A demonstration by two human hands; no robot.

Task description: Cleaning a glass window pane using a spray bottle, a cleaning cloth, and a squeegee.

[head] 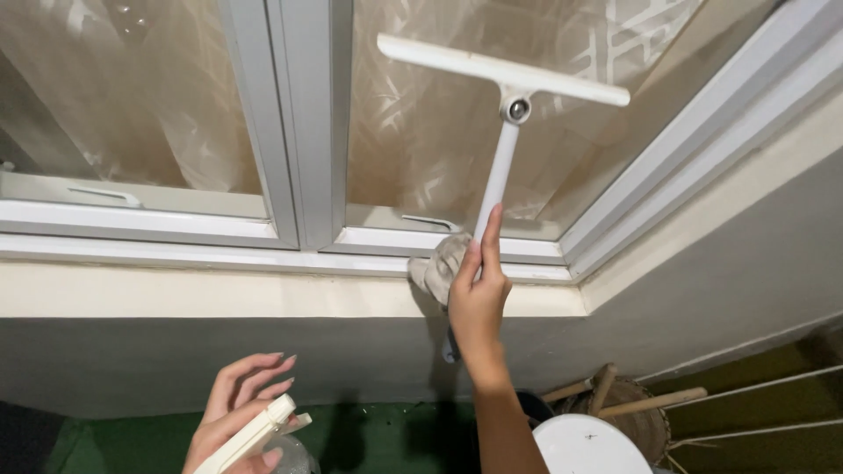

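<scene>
Fingers (488,241) grip squeegee (502,140), handle upright, blade topmost.

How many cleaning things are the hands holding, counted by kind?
White long-handled window squeegee: 1, in the right hand
Crumpled grey cloth: 1, also in the right hand
Clear spray bottle with cream trigger top: 1, in the left hand
Total: 3
</scene>
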